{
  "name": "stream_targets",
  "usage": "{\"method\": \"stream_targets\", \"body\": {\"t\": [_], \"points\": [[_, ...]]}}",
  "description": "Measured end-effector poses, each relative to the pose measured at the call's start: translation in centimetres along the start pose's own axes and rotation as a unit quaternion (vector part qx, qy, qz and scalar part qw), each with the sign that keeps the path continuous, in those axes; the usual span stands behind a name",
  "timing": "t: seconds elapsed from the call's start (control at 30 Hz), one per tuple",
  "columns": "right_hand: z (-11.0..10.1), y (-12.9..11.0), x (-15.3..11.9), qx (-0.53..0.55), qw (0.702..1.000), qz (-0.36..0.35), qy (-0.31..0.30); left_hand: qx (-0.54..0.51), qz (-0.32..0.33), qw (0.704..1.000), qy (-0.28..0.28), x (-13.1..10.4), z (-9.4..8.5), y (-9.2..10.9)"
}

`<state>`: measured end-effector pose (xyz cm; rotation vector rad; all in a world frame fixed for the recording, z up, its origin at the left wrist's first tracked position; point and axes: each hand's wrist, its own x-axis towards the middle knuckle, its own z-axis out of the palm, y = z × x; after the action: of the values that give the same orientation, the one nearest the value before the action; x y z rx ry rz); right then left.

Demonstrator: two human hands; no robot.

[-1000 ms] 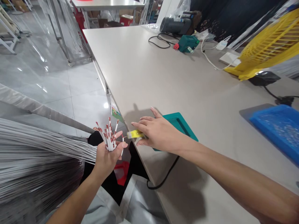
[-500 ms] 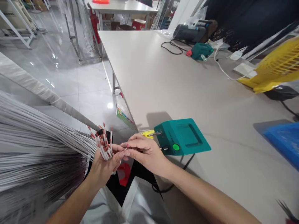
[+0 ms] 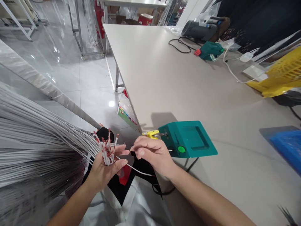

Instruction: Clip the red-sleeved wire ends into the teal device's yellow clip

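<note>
My left hand is wrapped round a bundle of white cables whose stripped ends are reddish. Its forefinger and thumb stick out to the right, apart. From beside that thumb, one white cable runs down to the right and ends in a thin red tip. My right hand is closed in a pinch just right of the left fingertips; whatever it holds is too small to make out. Close behind it, a yellow clip is fixed on a metal terminal of the green device with a bright green button.
Many long white cables hang over a wrapped rail at left. On the table are a second green device, a yellow fan, a blue tray and black cords. A colourful box is below the table edge.
My right hand has drawn slightly right, away from the left fingertips. A single cable now stretches out below it. The left forefinger and thumb have spread, and the whole view has shifted a little.
</note>
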<state>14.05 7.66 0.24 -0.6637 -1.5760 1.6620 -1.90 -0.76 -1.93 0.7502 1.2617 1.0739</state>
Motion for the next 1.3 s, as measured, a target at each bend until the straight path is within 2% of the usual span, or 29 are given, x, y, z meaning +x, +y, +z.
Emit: {"method": "stream_targets", "body": {"t": [0.1,0.17,0.3,0.43,0.53,0.67,0.73,0.77,0.83,0.9,1.0,1.13,1.23,1.3], "points": [[0.8,-0.2,-0.1,-0.156,0.987,-0.012,-0.027,-0.010,0.015,1.000,-0.009,0.4,0.4,0.4],[1.3,0.0,-0.2,-0.217,0.975,-0.018,-0.042,-0.012,0.026,0.999,-0.024,0.8,0.9,0.6],[1.5,0.7,-0.6,-0.265,0.961,-0.063,-0.050,-0.010,0.042,0.997,-0.059,1.5,1.3,0.4],[1.6,0.7,-0.7,-0.256,0.966,-0.040,0.018,0.012,0.034,0.997,-0.063,1.4,1.0,0.1],[1.5,0.6,-0.6,-0.239,0.969,-0.032,0.053,-0.004,0.027,1.000,-0.013,1.1,0.6,0.2],[1.1,0.7,-0.6,-0.227,0.971,-0.056,0.048,-0.081,0.045,0.986,0.141,1.0,0.3,0.4],[0.9,0.8,-0.5,-0.229,0.970,-0.064,0.041,-0.091,0.064,0.977,0.182,1.1,0.2,0.4],[0.9,0.8,-0.5,-0.231,0.970,-0.069,0.035,-0.068,0.069,0.981,0.171,1.1,0.3,0.5],[0.9,0.9,-0.5,-0.230,0.970,-0.080,0.019,0.017,0.069,0.993,0.096,1.1,0.4,0.5],[0.9,0.9,-0.5,-0.226,0.970,-0.090,0.011,0.077,0.065,0.993,0.054,1.0,0.7,0.5],[0.7,0.9,-0.4,-0.232,0.969,-0.084,0.011,0.105,0.043,0.993,0.028,0.9,0.7,0.5],[0.1,0.4,0.0,-0.256,0.962,-0.091,-0.033,0.130,-0.004,0.990,-0.062,0.8,0.1,1.1],[-0.5,-0.1,0.1,-0.327,0.926,-0.143,-0.123,0.142,-0.023,0.982,-0.122,0.9,-0.5,1.4],[-0.8,-0.2,-0.1,-0.415,0.869,-0.205,-0.173,0.143,-0.043,0.977,-0.150,1.1,-0.7,1.3]]}}
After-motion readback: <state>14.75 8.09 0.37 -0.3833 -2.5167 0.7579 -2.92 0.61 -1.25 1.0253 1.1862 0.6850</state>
